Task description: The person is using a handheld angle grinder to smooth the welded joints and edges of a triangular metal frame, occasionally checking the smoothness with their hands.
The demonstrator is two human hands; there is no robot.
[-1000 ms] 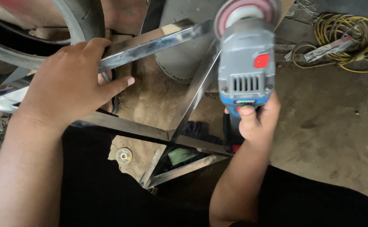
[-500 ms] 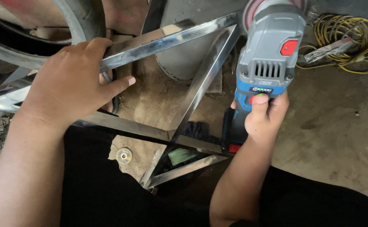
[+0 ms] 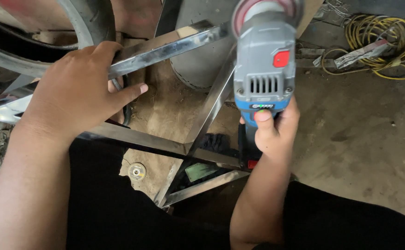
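Across the person's lap, a frame of polished steel bars point(image 3: 165, 48) is held, its upper bar running from the left edge toward the top centre and a diagonal bar dropping to a welded joint near the knees. The upper bar is pinned down by the left hand point(image 3: 80, 92), whose fingers point(image 3: 98, 48) are curled over its far edge while the thumb lies along the near side. A grey and blue angle grinder point(image 3: 262, 69) is gripped by the right hand point(image 3: 274, 129) around its lower body, thumb laid over the blue band, with the disc end (blurred, at the top edge) close to the frame's upper corner.

The frame is judged stiff and fairly heavy, its mirror finish slippery; it is best grasped over a bar's flat faces, away from cut ends. The grinder is judged heavy, best held round its narrow body.

A coil of yellow cable point(image 3: 378, 41) lies on the dusty floor point(image 3: 360, 139), and a small disc point(image 3: 137, 171) rests below the frame.
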